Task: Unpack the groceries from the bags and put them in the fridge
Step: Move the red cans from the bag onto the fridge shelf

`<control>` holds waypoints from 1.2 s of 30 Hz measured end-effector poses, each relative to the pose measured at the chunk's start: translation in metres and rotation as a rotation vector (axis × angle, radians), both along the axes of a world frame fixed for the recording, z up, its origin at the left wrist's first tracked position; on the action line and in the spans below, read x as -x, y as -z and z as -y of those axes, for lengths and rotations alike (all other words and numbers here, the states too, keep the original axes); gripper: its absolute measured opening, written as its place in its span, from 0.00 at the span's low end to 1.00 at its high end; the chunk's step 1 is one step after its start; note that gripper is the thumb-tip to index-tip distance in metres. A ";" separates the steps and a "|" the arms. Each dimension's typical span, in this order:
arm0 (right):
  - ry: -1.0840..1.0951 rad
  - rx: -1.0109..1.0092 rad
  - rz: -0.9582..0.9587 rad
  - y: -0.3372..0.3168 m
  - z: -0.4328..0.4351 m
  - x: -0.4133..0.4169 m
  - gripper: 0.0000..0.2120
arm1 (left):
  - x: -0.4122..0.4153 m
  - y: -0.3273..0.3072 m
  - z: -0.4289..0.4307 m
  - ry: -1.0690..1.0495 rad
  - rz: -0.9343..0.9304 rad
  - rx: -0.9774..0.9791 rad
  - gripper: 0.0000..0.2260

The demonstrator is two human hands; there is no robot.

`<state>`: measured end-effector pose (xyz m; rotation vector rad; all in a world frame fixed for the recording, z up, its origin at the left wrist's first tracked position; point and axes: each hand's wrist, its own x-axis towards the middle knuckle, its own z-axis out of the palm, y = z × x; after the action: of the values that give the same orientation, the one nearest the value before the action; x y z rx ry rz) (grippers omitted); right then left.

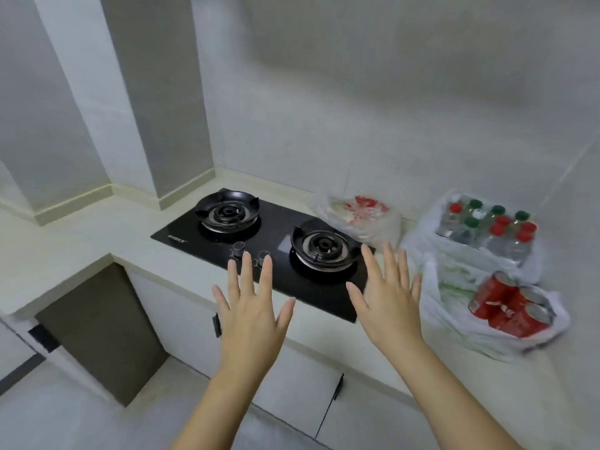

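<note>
Hovering before the stove (pixel 276 222), the left hand (pixel 251 306) and right hand (pixel 388 300) are held spread, empty; the bag of cans (pixel 451 297), bag of bottles (pixel 422 245) and third bag (pixel 383 228) are set rightward on the counter (pixel 81 241).

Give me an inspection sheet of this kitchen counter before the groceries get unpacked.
Surface: pale countertop with a black two-burner stove set into it.
Job's things: three plastic bags right of the stove. Bottle bag holds bottles with red and green caps. Can bag holds red cans. Third bag, beside the right burner, has red and white contents too blurred to name. Fridge not in view.
Clutter: nothing seen.
Grippers: left hand and right hand both open, fingers spread, holding nothing.
Cables: nothing seen.
Surroundings: pale wall, white cabinets below, grey floor.
</note>
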<state>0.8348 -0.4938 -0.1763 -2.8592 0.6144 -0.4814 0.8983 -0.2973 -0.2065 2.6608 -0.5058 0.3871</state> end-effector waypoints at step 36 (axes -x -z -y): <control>0.604 -0.293 -0.199 0.094 0.362 0.085 0.36 | -0.005 0.064 0.484 0.805 -0.165 -0.342 0.30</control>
<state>0.7501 -0.8556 -0.2706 -2.4218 1.4625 -0.1579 0.9035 -0.7812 -0.2707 2.4748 -1.6066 -0.1755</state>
